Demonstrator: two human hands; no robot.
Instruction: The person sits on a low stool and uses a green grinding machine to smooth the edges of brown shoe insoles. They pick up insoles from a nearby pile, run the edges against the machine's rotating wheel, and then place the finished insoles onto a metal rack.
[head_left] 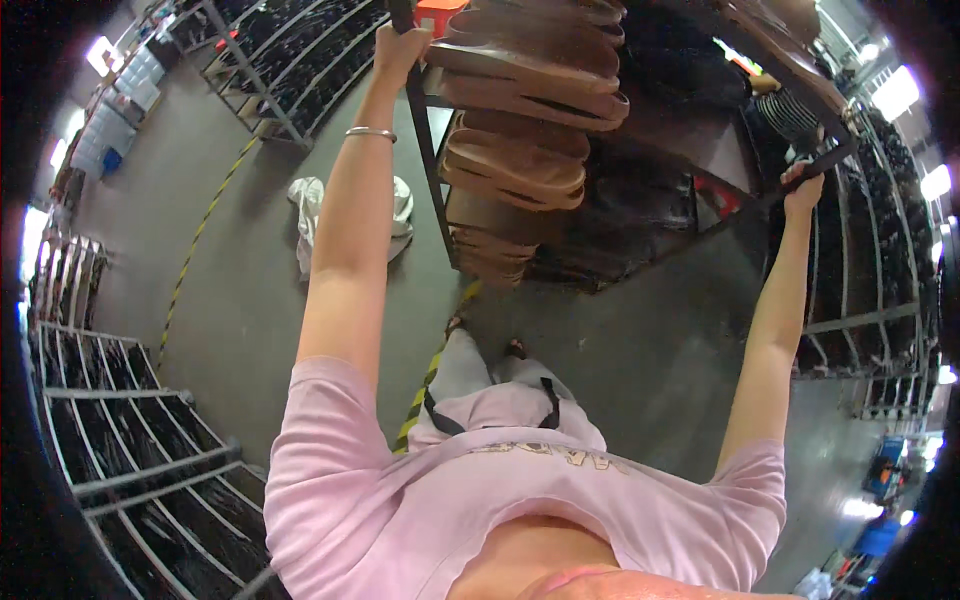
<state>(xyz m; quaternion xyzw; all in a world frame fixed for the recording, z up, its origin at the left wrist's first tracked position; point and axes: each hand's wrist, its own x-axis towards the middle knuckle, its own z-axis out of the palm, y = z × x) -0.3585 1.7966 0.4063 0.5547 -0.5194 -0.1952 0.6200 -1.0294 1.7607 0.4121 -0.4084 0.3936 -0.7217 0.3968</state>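
Note:
A dark metal rack (432, 165) stands in front of me, its posts on either side of its shelves. High on its left post, my left hand (398, 52) is closed around the bar. My right hand (803, 187) is wrapped round the rack's right post, with the fingers partly hidden. Between my hands, on the left side of the shelves, lie stacks of brown, sole-shaped pieces (515, 160). An orange-red box (440, 14) sits at the top near my left hand. The shelves' right part is dark and hard to make out.
Grey tube racks (150, 395) stand at the lower left, another rack (262, 90) at the upper left, and more racks (860, 320) close on my right. A white cloth-like bundle (402, 215) lies on the floor beyond my left arm. Yellow-black tape (205, 225) marks the floor.

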